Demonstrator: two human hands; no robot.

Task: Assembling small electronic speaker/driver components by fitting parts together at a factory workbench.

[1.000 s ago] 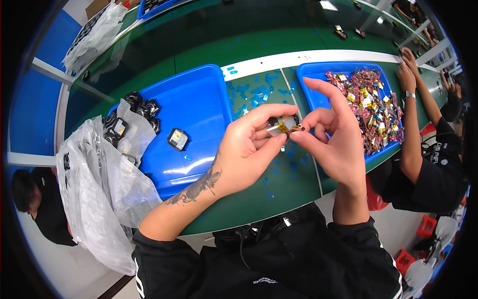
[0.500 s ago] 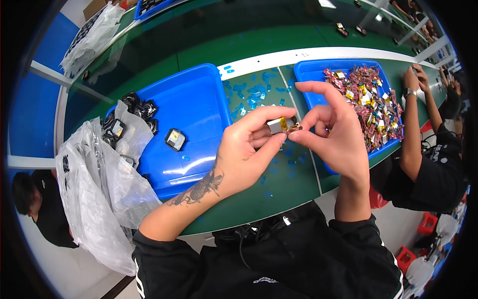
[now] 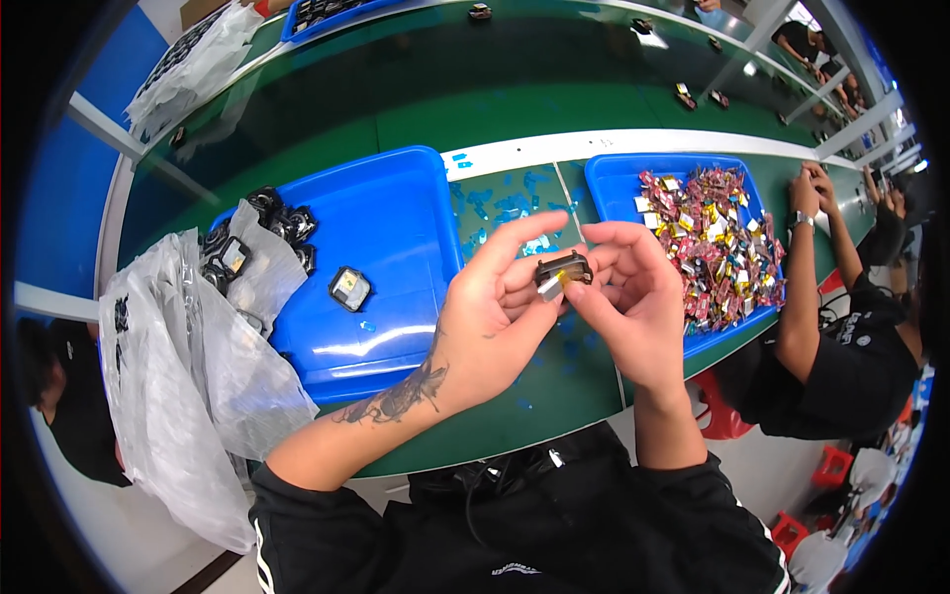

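We hold one small dark device [image 3: 566, 267] above the green table [image 3: 515, 421]. Our left hand [image 3: 490, 312] pinches its left side with thumb and fingers, and our right hand [image 3: 635, 309] pinches its right side, between the empty-middled left tray [image 3: 391, 247] and the filled right tray [image 3: 611, 188].

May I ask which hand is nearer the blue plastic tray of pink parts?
Right: the right hand visually overlaps the tray along its left side; the left hand is farther left.

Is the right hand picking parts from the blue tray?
No, the right hand has its thumb on a small dark device, which the left hand also holds.
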